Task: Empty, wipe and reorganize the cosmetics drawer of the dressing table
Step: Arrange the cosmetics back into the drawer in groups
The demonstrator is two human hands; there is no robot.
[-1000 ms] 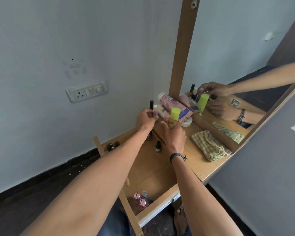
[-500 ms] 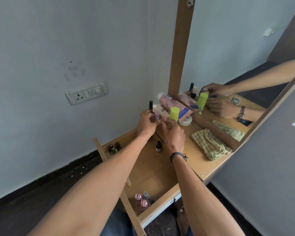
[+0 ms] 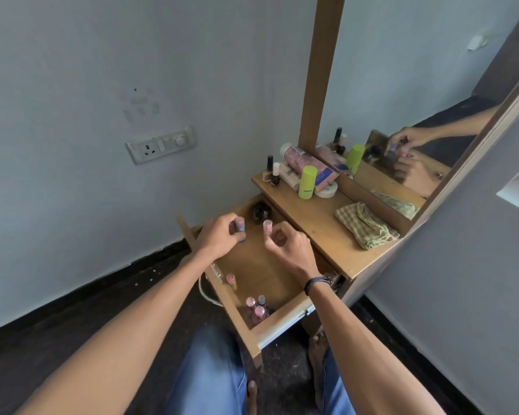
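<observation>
The wooden drawer [image 3: 279, 317] of the dressing table is pulled out below me. Over its far half, my left hand [image 3: 219, 239] grips a small blue-and-pink bottle [image 3: 241, 229], and my right hand [image 3: 288, 247] pinches a small pink-capped bottle [image 3: 267, 227]. Dark little bottles [image 3: 259, 212] stand in the drawer's far corner. A pink-capped group of nail polish bottles [image 3: 256, 308] sits in the near corner, with one more pink tube [image 3: 231, 280] along the left wall.
On the tabletop [image 3: 321, 232] stand a lime green bottle [image 3: 307, 182], two nail polish bottles [image 3: 271, 173], a pink tube [image 3: 303, 163] lying down, a white tape roll [image 3: 327, 190] and a checked yellow cloth [image 3: 366, 224]. A mirror [image 3: 417, 115] rises behind. A wall socket [image 3: 162, 143] is left.
Both hands left the tabletop, where the green bottle and nail polish now stand, and came down over the drawer, each now holding a small bottle.
</observation>
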